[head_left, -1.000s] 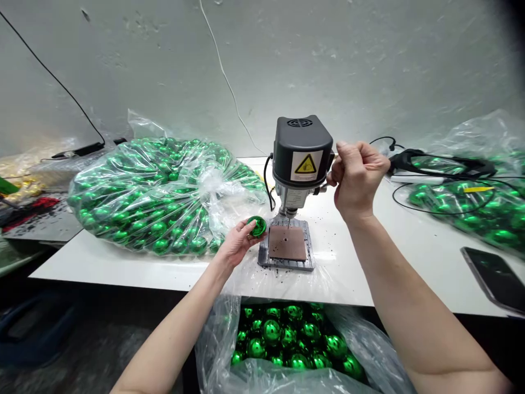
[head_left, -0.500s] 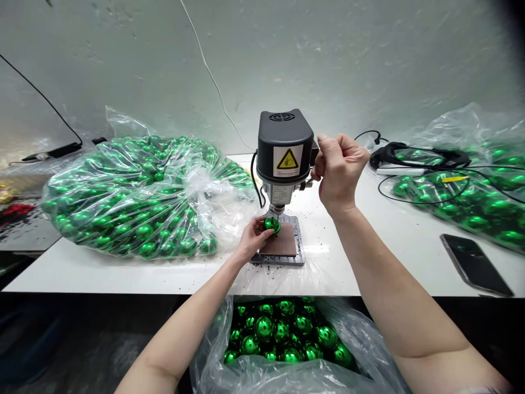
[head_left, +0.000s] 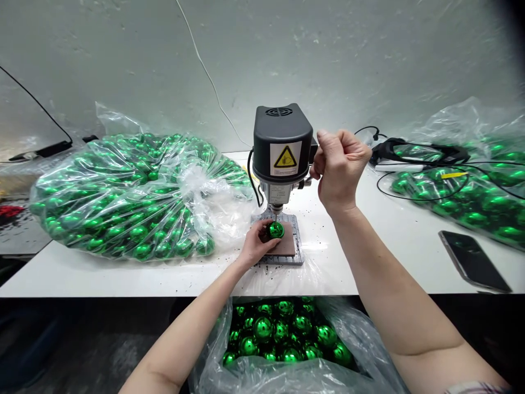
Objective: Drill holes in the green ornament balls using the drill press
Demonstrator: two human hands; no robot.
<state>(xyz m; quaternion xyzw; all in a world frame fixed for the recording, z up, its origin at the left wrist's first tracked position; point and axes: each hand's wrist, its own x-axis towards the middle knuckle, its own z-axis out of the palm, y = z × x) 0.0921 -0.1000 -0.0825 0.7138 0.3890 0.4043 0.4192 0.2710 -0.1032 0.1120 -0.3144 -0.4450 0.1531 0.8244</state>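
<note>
A shiny green ball (head_left: 276, 230) is pinched between the thumb and fingers of my left hand (head_left: 255, 243). It sits over the brown board (head_left: 287, 244) on the base of a small bench drill press (head_left: 282, 142), directly below the chuck. The thin bit (head_left: 276, 217) reaches down to the ball's top; whether it enters cannot be made out. My right hand (head_left: 341, 167) is closed beside the machine's black motor housing, gripping what looks like the drill press lever, mostly hidden by the fingers.
A big clear bag of green balls (head_left: 123, 202) lies left; another bag (head_left: 484, 202) lies right under cables and a black strap (head_left: 418, 153). A phone (head_left: 473, 260) rests near the right front edge. An open bag of balls (head_left: 287, 334) sits below the table edge.
My left hand has brought the green ball slightly right and toward me, under the bit. My right hand stays at the lever. The view has shifted a little.
</note>
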